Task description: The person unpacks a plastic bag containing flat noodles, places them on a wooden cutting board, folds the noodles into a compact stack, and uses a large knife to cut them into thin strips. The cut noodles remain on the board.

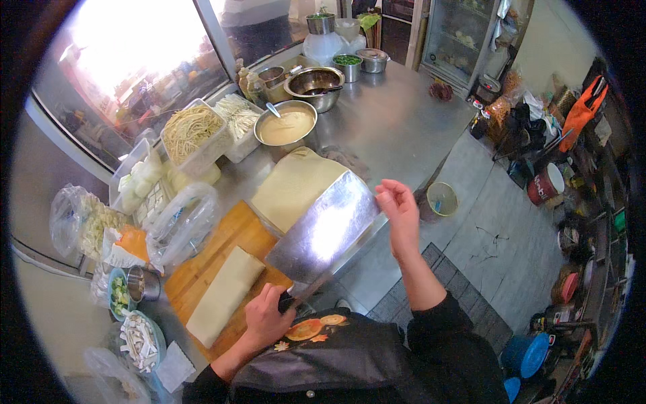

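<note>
A large steel knife with a broad blade (325, 227) is held by its black handle in my left hand (267, 313), near the edge of a wooden cutting board (202, 252). My right hand (398, 212) is beside the far end of the blade, fingers curled; whether it touches the blade is not plain. On the board lies a thick, folded slab of pale dough sheets (227, 295). Behind the blade, flat pale dough sheets (298, 187) are stacked on the steel table, partly hidden by the blade.
Behind the sheets stand a steel bowl of tan sauce (286, 127), a tub of noodles (194, 134) and a dark-filled steel bowl (315, 83). Plastic bags (181, 222) and bowls of chopped food (141, 341) line the left. A bin (441, 199) stands on the floor beyond the table edge.
</note>
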A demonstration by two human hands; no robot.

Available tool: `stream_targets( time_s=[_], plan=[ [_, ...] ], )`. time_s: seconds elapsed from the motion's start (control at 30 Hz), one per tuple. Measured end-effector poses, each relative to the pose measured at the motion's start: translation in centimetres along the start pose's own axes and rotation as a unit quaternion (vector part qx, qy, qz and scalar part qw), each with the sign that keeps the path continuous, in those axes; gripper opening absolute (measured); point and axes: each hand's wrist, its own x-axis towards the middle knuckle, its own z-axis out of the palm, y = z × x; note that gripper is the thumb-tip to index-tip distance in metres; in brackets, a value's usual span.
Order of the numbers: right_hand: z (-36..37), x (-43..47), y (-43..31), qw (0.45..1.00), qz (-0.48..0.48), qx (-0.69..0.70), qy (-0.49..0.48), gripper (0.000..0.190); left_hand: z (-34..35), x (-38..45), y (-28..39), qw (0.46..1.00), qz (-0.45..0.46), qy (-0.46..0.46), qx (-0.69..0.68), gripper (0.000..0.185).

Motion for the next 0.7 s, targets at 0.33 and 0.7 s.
stream_targets(
  time_s=[0.33,0.7],
  plan=[
    [2.1,-1.6,-2.7,0.927,-0.152,-0.341,0.031,0.072,0.2,1.1,0.4,0.996,0.063,-0.026,0.063,0.039],
    [-10.5,-0.9,2.1,0.924,0.135,-0.321,0.158,0.038,-1.1,-0.6,-2.3,0.997,0.065,-0.029,0.014,0.036]
  ],
)
